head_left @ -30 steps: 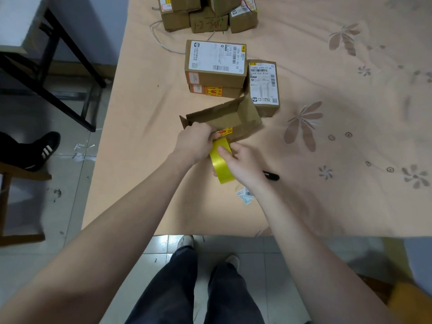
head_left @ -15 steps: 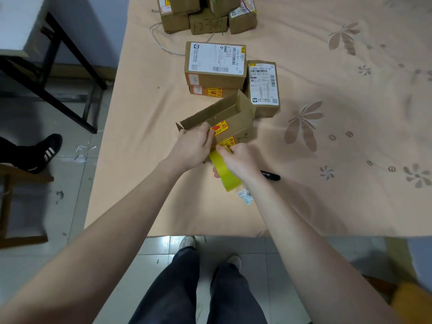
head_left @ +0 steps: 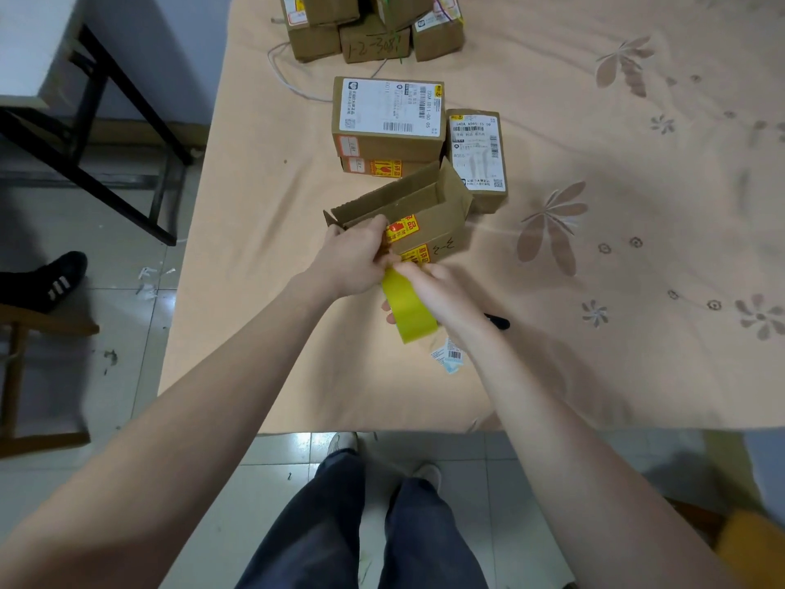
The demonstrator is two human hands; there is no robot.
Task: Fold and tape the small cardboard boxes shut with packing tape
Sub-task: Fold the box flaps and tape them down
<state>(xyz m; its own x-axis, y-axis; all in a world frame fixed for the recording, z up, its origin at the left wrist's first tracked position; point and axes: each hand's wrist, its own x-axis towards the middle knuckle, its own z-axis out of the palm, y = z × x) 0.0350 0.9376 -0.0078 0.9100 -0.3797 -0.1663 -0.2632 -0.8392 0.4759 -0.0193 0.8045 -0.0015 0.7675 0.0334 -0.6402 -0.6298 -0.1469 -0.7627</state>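
A small open cardboard box [head_left: 437,214] with yellow and red stickers stands tilted on the cloth-covered table, its top flaps up. My left hand [head_left: 352,257] grips its near wall at the left corner. My right hand [head_left: 441,291] holds a roll of yellow packing tape [head_left: 410,306] just below the box's front face, fingertips touching the box's lower edge. Two labelled, closed boxes are stacked behind [head_left: 388,116], with another labelled box [head_left: 478,155] beside them on the right.
Several more brown boxes [head_left: 374,31] sit at the table's far edge with a white cord. A black marker [head_left: 497,321] and a torn label [head_left: 450,359] lie by my right wrist. A black-legged table [head_left: 97,121] and someone's shoe [head_left: 46,282] are on the left.
The box has been tipped up and turned so its stickered front faces me. The tape roll has dropped slightly below it. Both hands stay on box and tape.
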